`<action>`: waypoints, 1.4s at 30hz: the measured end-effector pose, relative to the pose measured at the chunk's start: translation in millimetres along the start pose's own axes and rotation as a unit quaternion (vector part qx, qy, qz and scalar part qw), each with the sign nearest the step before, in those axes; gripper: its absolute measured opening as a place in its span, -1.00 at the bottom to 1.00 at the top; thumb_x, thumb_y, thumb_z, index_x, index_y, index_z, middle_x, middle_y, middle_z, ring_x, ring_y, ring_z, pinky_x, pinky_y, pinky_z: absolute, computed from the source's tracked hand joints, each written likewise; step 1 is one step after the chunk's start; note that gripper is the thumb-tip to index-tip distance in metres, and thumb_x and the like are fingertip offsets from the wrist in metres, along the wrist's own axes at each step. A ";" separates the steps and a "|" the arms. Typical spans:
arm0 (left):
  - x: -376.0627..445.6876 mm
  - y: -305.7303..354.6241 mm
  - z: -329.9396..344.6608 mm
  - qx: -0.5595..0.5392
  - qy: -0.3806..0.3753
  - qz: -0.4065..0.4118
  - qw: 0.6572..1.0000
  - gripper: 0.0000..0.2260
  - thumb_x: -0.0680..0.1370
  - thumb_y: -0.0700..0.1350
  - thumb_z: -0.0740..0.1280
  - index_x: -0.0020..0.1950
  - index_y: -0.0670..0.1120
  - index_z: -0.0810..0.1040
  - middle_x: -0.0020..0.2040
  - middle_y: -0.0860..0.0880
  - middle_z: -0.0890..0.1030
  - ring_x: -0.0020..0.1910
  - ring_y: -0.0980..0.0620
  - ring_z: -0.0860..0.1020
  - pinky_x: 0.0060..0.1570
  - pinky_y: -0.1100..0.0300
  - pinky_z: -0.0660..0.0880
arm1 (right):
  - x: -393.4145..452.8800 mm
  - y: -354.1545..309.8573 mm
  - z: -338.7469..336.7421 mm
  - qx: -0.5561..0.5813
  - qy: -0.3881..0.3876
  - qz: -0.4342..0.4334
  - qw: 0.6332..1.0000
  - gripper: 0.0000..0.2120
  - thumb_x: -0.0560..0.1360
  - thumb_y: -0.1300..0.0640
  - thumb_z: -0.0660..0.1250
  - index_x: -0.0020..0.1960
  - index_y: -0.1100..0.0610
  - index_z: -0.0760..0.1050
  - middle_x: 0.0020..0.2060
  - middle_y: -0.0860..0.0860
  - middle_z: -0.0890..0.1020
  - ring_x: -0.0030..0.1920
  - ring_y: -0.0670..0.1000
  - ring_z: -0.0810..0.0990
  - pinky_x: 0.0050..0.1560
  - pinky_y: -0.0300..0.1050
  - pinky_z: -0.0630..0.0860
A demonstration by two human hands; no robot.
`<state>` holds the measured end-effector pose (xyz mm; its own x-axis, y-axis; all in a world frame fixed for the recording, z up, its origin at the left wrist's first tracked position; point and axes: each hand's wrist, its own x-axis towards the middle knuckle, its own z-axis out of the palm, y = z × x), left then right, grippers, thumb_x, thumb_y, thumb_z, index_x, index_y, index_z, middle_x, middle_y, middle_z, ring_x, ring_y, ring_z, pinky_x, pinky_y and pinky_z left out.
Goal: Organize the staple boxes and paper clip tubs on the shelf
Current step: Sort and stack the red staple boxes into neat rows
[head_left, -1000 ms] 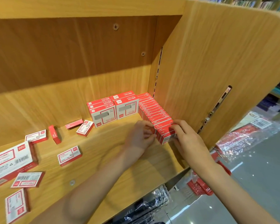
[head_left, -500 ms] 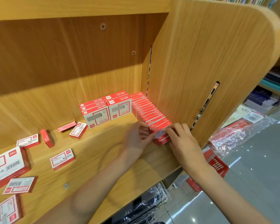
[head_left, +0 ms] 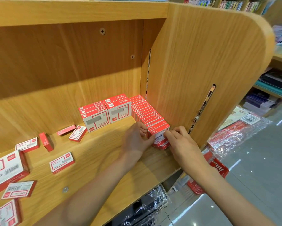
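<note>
Left hand (head_left: pixel 137 138) curled, gripping; right hand (head_left: pixel 180 141) curled, pinching.

I see plastic-wrapped red packs (head_left: pixel 238 136) on the grey floor (head_left: pixel 259 185) beyond the shelf's right end. More wrapped dark goods (head_left: pixel 145 211) sit under its front edge. Stacked books (head_left: pixel 264 101) fill racks at far right.

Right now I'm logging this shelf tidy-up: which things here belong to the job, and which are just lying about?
Job:
- row of staple boxes by the side panel
- front box, held between left hand and right hand
- two big cartons
- loose boxes on the shelf

Lying about:
- plastic-wrapped packs on the floor
- books on the far shelving
</note>
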<state>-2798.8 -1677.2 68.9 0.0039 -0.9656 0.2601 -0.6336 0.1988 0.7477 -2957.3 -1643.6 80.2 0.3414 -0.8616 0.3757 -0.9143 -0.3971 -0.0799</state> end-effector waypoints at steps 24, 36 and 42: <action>-15.4 -45.3 -86.6 0.008 -0.126 -0.004 0.992 -0.78 0.43 -0.08 0.40 0.04 0.06 0.47 -0.11 0.10 0.51 -0.12 0.10 0.50 -0.05 0.17 0.53 | 41.1 -22.1 -1.5 -0.015 -0.085 0.067 0.994 -0.48 0.51 0.10 0.29 0.38 0.14 0.16 0.30 0.09 0.29 0.26 0.04 0.26 0.14 -0.16 0.39; -19.2 -31.0 -60.9 -0.047 -0.181 0.059 0.981 -0.74 0.35 -0.02 0.49 -0.12 0.18 0.44 -0.17 0.05 0.57 -0.22 0.15 0.53 -0.16 0.23 0.54 | 28.5 -9.4 -17.7 0.100 -0.047 0.062 0.992 -0.68 0.53 0.32 0.18 0.27 0.19 0.38 0.15 0.09 0.50 0.14 0.07 0.49 0.05 -0.22 0.39; -17.9 -32.1 -59.2 -0.037 -0.203 0.072 0.976 -0.75 0.34 0.05 0.49 -0.11 0.17 0.45 -0.18 0.10 0.58 -0.23 0.18 0.54 -0.18 0.21 0.55 | 14.3 -10.3 -17.7 0.193 -0.086 0.049 0.976 -0.67 0.57 0.18 0.17 0.33 0.11 0.34 0.25 -0.02 0.44 0.23 -0.07 0.43 0.16 -0.34 0.29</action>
<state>-2732.8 -1656.3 76.4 -0.3971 -0.9106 0.1145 -0.5474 0.3351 0.7668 -2946.9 -1646.2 102.8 0.3189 -0.9283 0.1909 -0.8051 -0.3717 -0.4622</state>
